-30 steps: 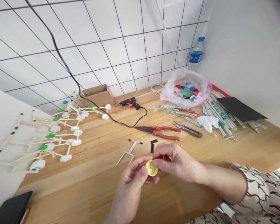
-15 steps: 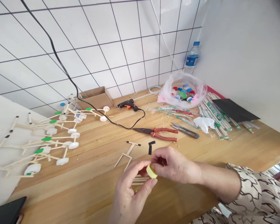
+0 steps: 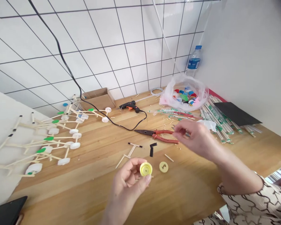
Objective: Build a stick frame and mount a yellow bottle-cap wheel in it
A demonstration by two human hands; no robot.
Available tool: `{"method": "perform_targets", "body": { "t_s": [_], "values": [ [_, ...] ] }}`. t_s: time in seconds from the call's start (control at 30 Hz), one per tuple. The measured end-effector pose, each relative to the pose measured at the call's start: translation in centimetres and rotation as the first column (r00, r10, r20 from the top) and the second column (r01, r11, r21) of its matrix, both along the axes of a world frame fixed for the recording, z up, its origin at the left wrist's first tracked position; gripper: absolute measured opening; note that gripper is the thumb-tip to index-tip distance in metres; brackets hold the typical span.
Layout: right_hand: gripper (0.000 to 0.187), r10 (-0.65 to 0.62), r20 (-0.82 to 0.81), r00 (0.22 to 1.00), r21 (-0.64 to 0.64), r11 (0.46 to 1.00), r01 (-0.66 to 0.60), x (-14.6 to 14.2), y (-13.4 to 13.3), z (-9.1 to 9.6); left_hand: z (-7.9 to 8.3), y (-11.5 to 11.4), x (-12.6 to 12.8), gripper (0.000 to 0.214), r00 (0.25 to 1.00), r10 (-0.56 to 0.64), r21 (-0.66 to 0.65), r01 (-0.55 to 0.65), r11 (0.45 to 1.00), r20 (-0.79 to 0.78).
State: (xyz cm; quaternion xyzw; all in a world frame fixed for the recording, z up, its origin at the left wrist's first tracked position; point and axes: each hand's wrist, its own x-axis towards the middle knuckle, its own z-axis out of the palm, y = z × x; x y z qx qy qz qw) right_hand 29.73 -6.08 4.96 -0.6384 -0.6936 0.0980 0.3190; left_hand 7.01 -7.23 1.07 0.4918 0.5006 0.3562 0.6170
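Note:
My left hand (image 3: 127,186) holds a yellow bottle cap (image 3: 145,169) between thumb and fingers, its hollow side facing up. A second pale yellow cap (image 3: 163,167) with dark marks lies on the table just right of it. My right hand (image 3: 194,135) hovers over the ends of the red-handled pliers (image 3: 158,135) and partly covers the thread snips (image 3: 187,134). Its fingers are bent and blurred; I cannot tell whether anything is in them. A short wooden stick (image 3: 169,157) and a small stick frame (image 3: 130,151) with black-taped ends lie nearby.
Stick-and-cap models (image 3: 61,137) crowd the left side. A glue gun (image 3: 128,105) with a cord, a cardboard box (image 3: 99,99), a bag of coloured caps (image 3: 172,90), a bottle (image 3: 194,62) and bundled sticks (image 3: 216,117) stand or lie farther back. A dark phone (image 3: 8,211) lies front left.
My right hand has left the yellow cap and moved right, up to the pliers and snips. The left hand still holds the cap, now turned hollow side up. The second cap and short stick now show.

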Motion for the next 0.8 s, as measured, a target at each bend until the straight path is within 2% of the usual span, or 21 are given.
{"method": "perform_targets", "body": {
  "t_s": [0.03,0.1,0.13,0.2,0.33,0.47,0.67,0.8],
  "values": [
    [0.015,-0.117,0.085,0.989,-0.006,0.993,0.118,1.1,0.3,-0.1,0.1,0.3,0.0,0.021,0.995,0.034,-0.056,-0.029,0.998,0.090],
    [0.011,-0.254,0.279,0.926,-0.073,0.956,0.284,3.1,0.8,-0.9,0.0,0.9,-0.1,0.021,0.966,0.037,-0.144,0.000,0.990,0.256],
    [0.016,-0.254,0.373,0.893,-0.136,0.936,0.323,3.9,1.1,-1.5,-0.1,1.2,-0.2,0.021,0.941,0.054,-0.171,0.004,0.985,0.335],
    [0.023,-0.171,0.505,0.846,-0.284,0.892,0.351,4.9,1.6,-2.6,-0.4,1.6,-0.3,0.024,0.889,0.079,-0.225,0.027,0.974,0.452],
    [0.022,-0.099,0.538,0.837,-0.412,0.835,0.364,5.3,2.4,-3.6,-0.5,1.8,-0.5,0.025,0.828,0.155,-0.341,0.046,0.939,0.538],
    [0.019,-0.068,0.547,0.834,-0.492,0.780,0.386,4.7,2.8,-3.4,-0.1,1.8,-0.5,0.021,0.797,0.216,-0.419,0.050,0.907,0.564],
    [0.024,-0.061,0.558,0.828,-0.522,0.750,0.407,4.2,3.1,-3.1,0.4,1.8,-0.1,0.026,0.730,0.330,-0.483,0.001,0.876,0.599],
    [0.024,-0.087,0.550,0.831,-0.517,0.746,0.420,4.2,3.2,-3.5,0.5,1.8,-0.1,0.025,0.712,0.380,-0.521,-0.022,0.853,0.591]
  ]
}}
